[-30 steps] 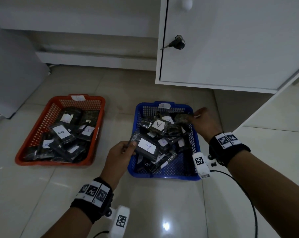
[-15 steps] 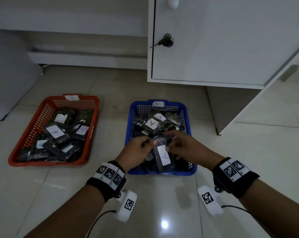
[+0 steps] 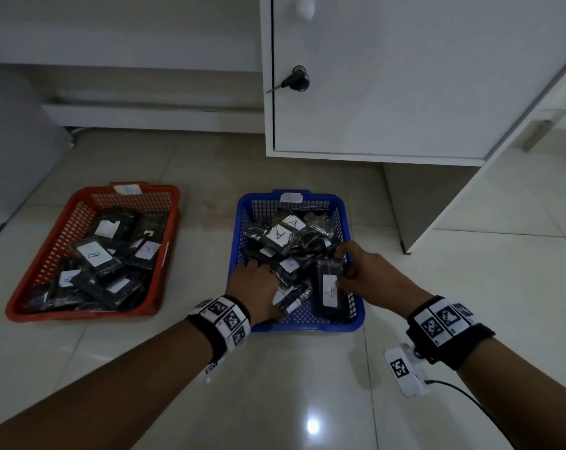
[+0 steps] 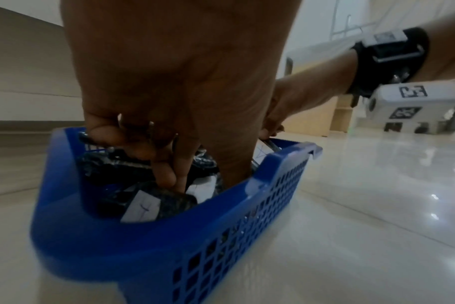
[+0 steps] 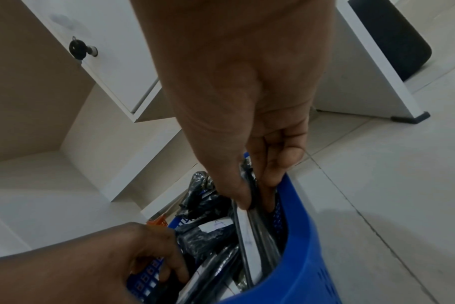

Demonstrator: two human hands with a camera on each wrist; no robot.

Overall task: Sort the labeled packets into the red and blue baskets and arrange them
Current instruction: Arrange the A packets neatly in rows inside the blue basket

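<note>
White labels read "A" on packets (image 3: 279, 236) in the blue basket (image 3: 239, 222), "B" on one packet (image 3: 94, 254) in the red basket (image 3: 57, 241).

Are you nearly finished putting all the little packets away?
Nearly. No packets show on the floor: the B ones lie in the red basket, the A ones in the blue basket. Right now the right hand pinches an A packet standing against the blue basket's right wall, and the left hand rests on the pile. Left to do: both piles are still jumbled and need lining up.
</note>
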